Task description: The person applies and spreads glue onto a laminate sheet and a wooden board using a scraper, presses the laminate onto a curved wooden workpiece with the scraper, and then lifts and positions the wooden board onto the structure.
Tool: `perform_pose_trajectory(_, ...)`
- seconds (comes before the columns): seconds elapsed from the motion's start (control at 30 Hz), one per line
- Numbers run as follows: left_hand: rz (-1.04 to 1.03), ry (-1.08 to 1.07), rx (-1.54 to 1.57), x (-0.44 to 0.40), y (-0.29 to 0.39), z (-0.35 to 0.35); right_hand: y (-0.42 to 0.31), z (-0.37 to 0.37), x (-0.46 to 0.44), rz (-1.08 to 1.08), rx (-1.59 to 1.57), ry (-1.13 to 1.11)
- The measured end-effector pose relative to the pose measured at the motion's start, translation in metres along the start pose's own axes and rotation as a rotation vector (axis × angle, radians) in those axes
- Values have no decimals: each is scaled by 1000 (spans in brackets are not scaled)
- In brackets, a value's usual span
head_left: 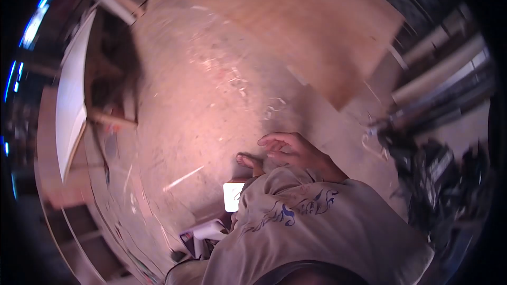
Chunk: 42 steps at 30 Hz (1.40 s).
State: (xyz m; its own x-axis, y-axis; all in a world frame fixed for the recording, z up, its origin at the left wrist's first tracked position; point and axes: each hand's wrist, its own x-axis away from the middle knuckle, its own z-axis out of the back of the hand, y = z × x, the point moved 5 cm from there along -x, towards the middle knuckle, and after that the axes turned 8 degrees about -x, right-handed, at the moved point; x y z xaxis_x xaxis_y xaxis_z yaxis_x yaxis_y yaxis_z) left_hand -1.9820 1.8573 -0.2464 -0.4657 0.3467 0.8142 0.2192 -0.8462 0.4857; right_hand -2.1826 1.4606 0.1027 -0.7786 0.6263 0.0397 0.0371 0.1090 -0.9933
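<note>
My right hand [290,146] reaches out past the front of my grey shirt [317,216], above the dusty floor [195,105]. Its fingers are apart and nothing shows between them. A bare foot [246,160] is visible just left of the hand, partly behind the shirt. Below the foot is a bright white rectangular thing [232,196], partly covered by the shirt; I cannot make out what it is. My left hand cannot be seen.
A large brown board [317,31] lies ahead. To the left stands a white-topped piece [73,95] with a wooden frame. Long boards or bars [443,74] and black plastic [433,174] are on the right. A purple and white item [203,235] lies at lower left.
</note>
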Motion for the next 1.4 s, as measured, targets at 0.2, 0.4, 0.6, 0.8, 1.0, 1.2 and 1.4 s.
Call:
perform_pose_trajectory(0.2,-173,-258,-326,-56,110,-111,-2,115,193,48,-163,579)
perform_pose_trajectory(0.4,-520,-693,-466,124,295,-285,49,244,262,61,-186,972)
perform_pose_trajectory(0.6,-634,-1004,-458,192,385,-414,168,430,164,-335,-171,1291)
perform_pose_trajectory(0.8,-593,-928,-296,202,469,-449,160,495,69,-462,-262,1084)
perform_pose_trajectory(1.0,-444,-749,-200,192,498,-452,74,508,90,-370,-378,1109)
perform_pose_trajectory(1.2,-273,-585,-127,158,441,-495,51,760,58,-35,282,1167)
perform_pose_trajectory(1.4,109,-156,741,154,426,-610,16,1071,-23,-275,1131,1097)
